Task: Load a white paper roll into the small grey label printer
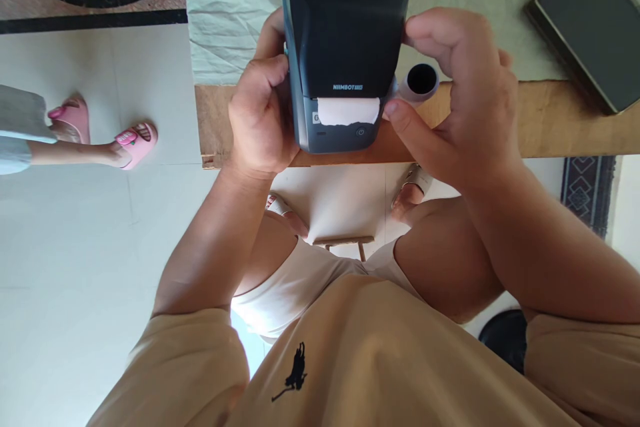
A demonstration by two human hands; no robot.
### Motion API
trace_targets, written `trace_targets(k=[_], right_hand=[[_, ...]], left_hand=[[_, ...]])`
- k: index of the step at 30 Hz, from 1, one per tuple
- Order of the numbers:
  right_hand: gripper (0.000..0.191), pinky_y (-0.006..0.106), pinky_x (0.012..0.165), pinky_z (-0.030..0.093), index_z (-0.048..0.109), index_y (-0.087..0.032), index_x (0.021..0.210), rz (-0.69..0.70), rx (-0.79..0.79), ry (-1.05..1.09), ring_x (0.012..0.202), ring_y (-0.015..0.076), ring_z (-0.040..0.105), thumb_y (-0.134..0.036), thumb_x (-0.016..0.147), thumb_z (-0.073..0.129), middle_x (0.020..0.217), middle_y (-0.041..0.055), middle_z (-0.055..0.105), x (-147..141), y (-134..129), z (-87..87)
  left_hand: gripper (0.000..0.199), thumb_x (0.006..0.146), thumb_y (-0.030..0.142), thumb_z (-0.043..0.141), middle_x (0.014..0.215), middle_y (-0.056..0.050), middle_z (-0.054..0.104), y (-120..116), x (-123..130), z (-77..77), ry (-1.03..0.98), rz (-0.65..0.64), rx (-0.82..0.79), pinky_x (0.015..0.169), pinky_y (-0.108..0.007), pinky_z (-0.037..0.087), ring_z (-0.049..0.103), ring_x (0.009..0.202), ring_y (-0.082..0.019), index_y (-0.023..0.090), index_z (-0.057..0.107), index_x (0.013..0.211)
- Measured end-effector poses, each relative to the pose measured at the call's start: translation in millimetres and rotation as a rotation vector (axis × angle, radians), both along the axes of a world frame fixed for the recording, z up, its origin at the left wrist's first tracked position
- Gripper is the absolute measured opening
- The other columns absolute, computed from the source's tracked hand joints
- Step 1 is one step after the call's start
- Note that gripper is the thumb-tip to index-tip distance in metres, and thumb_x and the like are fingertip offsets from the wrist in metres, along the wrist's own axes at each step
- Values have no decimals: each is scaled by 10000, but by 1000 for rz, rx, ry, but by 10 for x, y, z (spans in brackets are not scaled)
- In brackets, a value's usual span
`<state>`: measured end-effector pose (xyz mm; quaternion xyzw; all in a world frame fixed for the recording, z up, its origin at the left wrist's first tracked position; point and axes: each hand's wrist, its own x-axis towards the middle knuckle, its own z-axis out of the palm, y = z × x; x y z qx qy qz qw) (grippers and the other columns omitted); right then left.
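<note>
A dark label printer (349, 33) marked NIIMBOT is held up over the table's front edge. From its front slot sticks a short white paper strip (349, 111) with a ragged lower edge. My left hand (263, 103) is wrapped round the printer's left side, its thumb pressed along the casing. At the right side, my right hand (463, 90) grips the printer with the forefinger high on the edge and the thumb tip by the lower corner. A white roll with a dark hollow core (421, 82) shows beyond, between that finger and thumb.
A dark phone-like device (590, 30) lies at the right on the wooden table (560, 103), which has a pale green cloth (235, 13). Another person's feet in pink slippers (137, 143) are on the tiled floor at left. Below the table is a small wooden stool (345, 240).
</note>
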<state>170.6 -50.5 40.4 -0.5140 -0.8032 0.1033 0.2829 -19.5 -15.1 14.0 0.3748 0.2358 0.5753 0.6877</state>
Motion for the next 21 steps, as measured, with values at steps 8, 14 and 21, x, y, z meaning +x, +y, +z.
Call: trace_targets(k=[8,14,21], right_hand=[[478,436,1000,412,391,-275,1217,-17,-28,13,1172,209,542,-246,766,547,1243,12,545,-10,-1,-1],[476,438,1025,391,395,-285,1223,-21,-19,-1,1191,215,527,-248,773,547,1259,5,539,-10,-15,3],[474,431,993,422,404,-261,1224,-15,2,3,1170,218,536,-308,776,550,1246,25,532,4,-17,-27]], left_hand=[[304,887,324,380,1025,-36,589,66,-96,-79,168,-97,183,966,-319,420,539,994,-205,223,619,1045],[346,946,323,289,1124,-20,589,82,-104,-124,129,-102,181,1081,-356,371,538,1121,-208,217,604,1042],[294,923,318,335,971,-10,632,75,-108,-98,250,-24,163,936,-298,444,559,958,-200,236,606,1003]])
